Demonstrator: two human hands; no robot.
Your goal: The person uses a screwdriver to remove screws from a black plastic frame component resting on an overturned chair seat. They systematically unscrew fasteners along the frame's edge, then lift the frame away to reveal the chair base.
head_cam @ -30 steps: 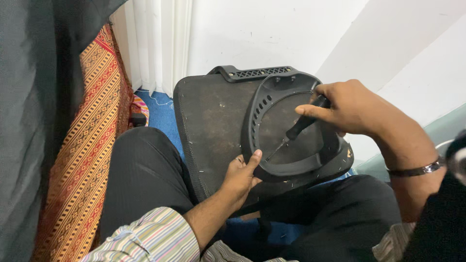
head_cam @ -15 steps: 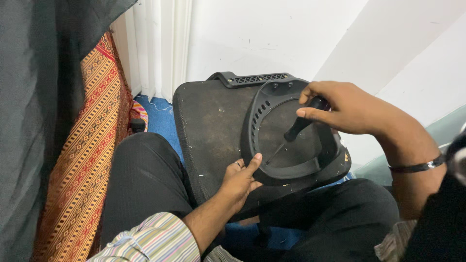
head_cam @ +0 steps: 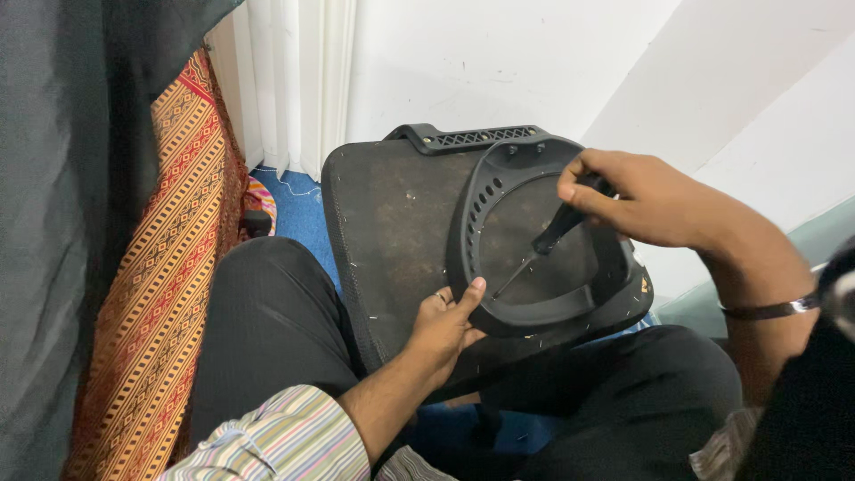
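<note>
One screwdriver, one seat panel (dusty), two hands.

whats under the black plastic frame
The frame lies on a dark board resting on the person's lap. Through its opening the board shows, with the screwdriver tip. Whatever is beneath the rim is hidden.

Orange patterned cloth, white curtain, blue floor, white wall
</note>
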